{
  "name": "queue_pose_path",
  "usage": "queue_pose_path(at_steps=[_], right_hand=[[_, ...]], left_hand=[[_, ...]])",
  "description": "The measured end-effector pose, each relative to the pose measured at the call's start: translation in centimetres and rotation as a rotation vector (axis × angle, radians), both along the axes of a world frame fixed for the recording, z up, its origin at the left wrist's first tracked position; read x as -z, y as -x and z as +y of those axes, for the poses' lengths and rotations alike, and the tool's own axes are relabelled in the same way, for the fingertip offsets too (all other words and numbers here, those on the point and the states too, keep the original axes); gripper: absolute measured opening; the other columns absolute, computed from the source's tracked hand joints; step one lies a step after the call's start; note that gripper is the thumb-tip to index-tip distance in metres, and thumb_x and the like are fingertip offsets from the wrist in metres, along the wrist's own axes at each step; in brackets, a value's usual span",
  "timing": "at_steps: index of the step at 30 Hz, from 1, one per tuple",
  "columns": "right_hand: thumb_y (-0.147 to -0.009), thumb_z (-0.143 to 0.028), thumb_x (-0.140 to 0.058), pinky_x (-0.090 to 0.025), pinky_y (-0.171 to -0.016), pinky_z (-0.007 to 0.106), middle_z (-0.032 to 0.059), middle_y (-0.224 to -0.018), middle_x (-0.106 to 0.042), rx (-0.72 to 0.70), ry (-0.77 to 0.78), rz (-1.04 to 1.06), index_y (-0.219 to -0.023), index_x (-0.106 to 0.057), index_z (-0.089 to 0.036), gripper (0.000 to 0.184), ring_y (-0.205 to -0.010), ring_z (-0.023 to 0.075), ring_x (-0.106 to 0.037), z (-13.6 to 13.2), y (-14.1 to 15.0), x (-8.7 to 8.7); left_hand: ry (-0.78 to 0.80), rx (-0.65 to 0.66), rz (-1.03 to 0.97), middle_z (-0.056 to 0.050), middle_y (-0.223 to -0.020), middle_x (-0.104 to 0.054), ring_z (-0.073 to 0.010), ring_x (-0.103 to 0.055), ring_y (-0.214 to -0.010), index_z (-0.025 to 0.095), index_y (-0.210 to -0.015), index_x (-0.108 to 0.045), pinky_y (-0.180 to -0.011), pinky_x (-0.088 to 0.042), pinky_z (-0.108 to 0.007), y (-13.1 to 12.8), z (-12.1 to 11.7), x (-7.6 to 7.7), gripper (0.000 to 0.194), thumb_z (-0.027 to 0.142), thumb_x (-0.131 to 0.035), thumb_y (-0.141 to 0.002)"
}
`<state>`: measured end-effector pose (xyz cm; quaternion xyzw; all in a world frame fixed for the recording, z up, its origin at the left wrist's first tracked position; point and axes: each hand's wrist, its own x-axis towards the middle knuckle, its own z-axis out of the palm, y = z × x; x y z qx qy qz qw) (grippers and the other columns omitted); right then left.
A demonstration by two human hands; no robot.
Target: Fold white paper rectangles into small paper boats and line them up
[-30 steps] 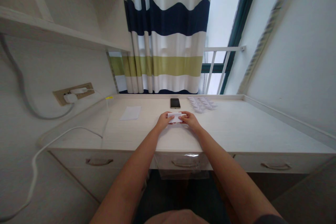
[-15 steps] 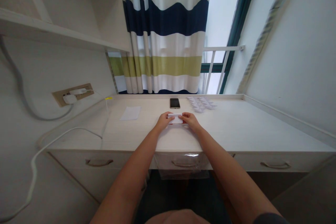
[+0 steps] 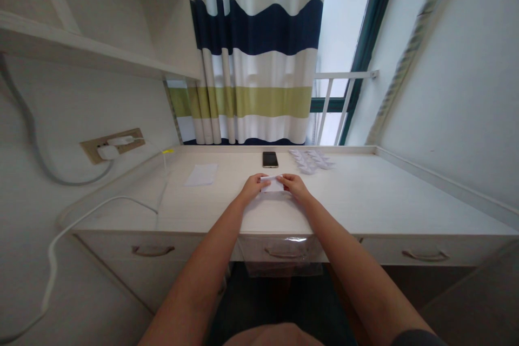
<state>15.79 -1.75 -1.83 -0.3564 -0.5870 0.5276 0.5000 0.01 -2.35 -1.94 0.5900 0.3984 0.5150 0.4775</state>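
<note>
Head view: white paper (image 3: 273, 184), ends under fingertips (image 3: 264, 182)

This is a bedroom study corner in a home or dorm: a white desk (image 3: 357, 194) with drawers (image 3: 425, 255) under a built-in shelf (image 3: 60, 46), beside a striped curtain (image 3: 255, 54) and wall socket (image 3: 111, 146).

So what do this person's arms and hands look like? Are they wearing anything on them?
The left hand and right hand are bare, with no gloves, and no watch or bracelet shows. A dark sleeve appears at the bottom edge of the view, on the right upper arm.
</note>
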Motion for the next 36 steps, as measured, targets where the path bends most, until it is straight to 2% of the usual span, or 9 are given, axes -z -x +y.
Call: queue_pose_path(at_steps=[9, 14, 18, 23, 30, 36], right_hand=[[-0.056, -0.040, -0.064, -0.027, -0.046, 0.021, -0.0051, -0.045, -0.043, 0.046, -0.070, 0.008, -0.051, -0.055, -0.016, 0.027, -0.045, 0.0063, -0.036, 0.1, -0.1, -0.1], [-0.057, -0.038, -0.063, -0.024, -0.045, 0.022, -0.0059, -0.043, -0.040, 0.061, -0.122, -0.021, -0.049, -0.053, -0.015, 0.026, -0.044, 0.0059, -0.033, 0.0, -0.2, -0.1], [-0.057, -0.039, -0.062, -0.022, -0.045, 0.022, -0.0055, -0.044, -0.040, 0.080, -0.146, -0.048, -0.050, -0.053, -0.015, 0.027, -0.045, 0.0060, -0.033, 0.2, -0.1, 0.0], [-0.057, -0.041, -0.062, -0.022, -0.044, 0.022, -0.0055, -0.044, -0.041, 0.080, -0.129, -0.079, -0.052, -0.054, -0.015, 0.028, -0.044, 0.0059, -0.033, 0.2, 0.0, 0.2], [-0.054, -0.038, -0.064, -0.023, -0.044, 0.021, -0.0040, -0.047, -0.047, 0.035, -0.061, -0.114, -0.058, -0.058, -0.013, 0.026, -0.044, 0.0065, -0.037, -0.2, 0.0, 0.1], [-0.054, -0.036, -0.064, -0.025, -0.044, 0.021, -0.0048, -0.046, -0.046, 0.061, -0.097, -0.058, -0.054, -0.054, -0.015, 0.023, -0.045, 0.0069, -0.038, -0.3, 0.1, -0.1]], left_hand=[[0.067, 0.076, -0.029, 0.001, -0.061, -0.056, -0.0066, -0.047, -0.050, 0.012, -0.078, -0.059, -0.046, -0.032, -0.017, 0.1, 0.4, 0.6, 0.029, 0.025, -0.067, -0.053], [0.091, 0.148, 0.024, 0.001, -0.056, -0.053, -0.0065, -0.045, -0.047, 0.011, -0.073, -0.059, -0.044, -0.031, -0.018, 0.1, 0.5, 0.9, 0.029, 0.034, -0.066, -0.056], [0.085, 0.109, 0.058, 0.003, -0.049, -0.048, -0.0061, -0.040, -0.042, 0.011, -0.063, -0.056, -0.041, -0.027, -0.018, -0.1, 0.6, 1.0, 0.032, 0.042, -0.061, -0.059], [0.089, 0.117, 0.025, 0.003, -0.050, -0.049, -0.0067, -0.041, -0.045, 0.010, -0.065, -0.056, -0.044, -0.028, -0.019, -0.2, 0.5, 0.7, 0.032, 0.041, -0.061, -0.058], [0.045, 0.083, 0.143, 0.005, -0.043, -0.041, -0.0049, -0.034, -0.039, 0.011, -0.058, -0.055, -0.040, -0.022, -0.020, -0.2, -0.4, 0.1, 0.030, 0.041, -0.059, -0.059], [0.090, 0.102, 0.072, 0.005, -0.045, -0.043, -0.0054, -0.036, -0.040, 0.012, -0.059, -0.053, -0.041, -0.024, -0.020, -0.4, -0.5, 0.1, 0.032, 0.044, -0.059, -0.059]])
